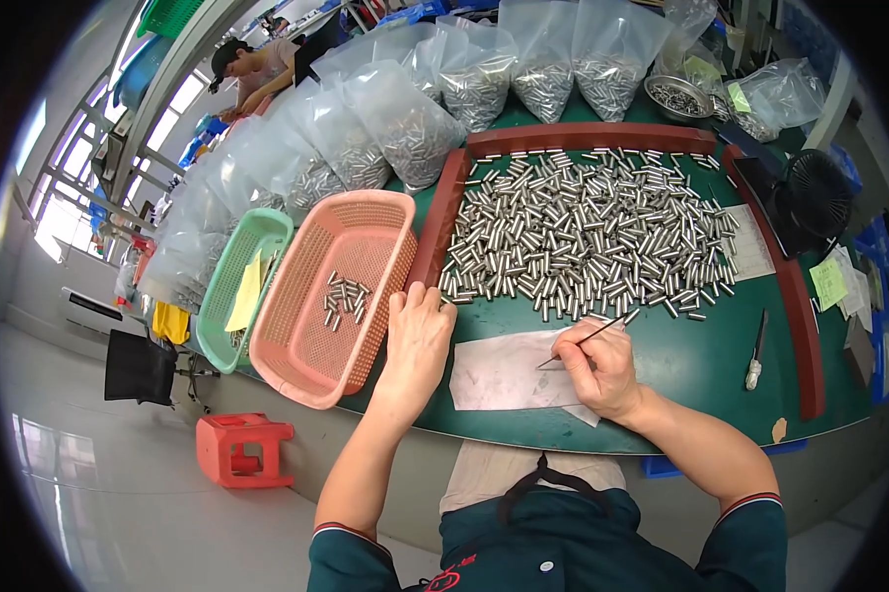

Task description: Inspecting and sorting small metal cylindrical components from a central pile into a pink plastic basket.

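Metal pins (583,232), short, bright and cylindrical, lie heaped in the upper right-center of the frame, bordered by red-brown rails (592,135). At center, the right hand (607,375) pinches a thin dark tool (594,334) over a white cloth (504,373). The left hand (420,331) curls beside a pink basket (296,373); its grip cannot be told. Bare green tabletop (696,380) stretches right of the cloth, its curved edge below.

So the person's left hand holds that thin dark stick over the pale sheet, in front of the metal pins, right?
Wrong hand: the head view shows the right hand holding the thin dark stick over the pale sheet, in front of the metal pins.
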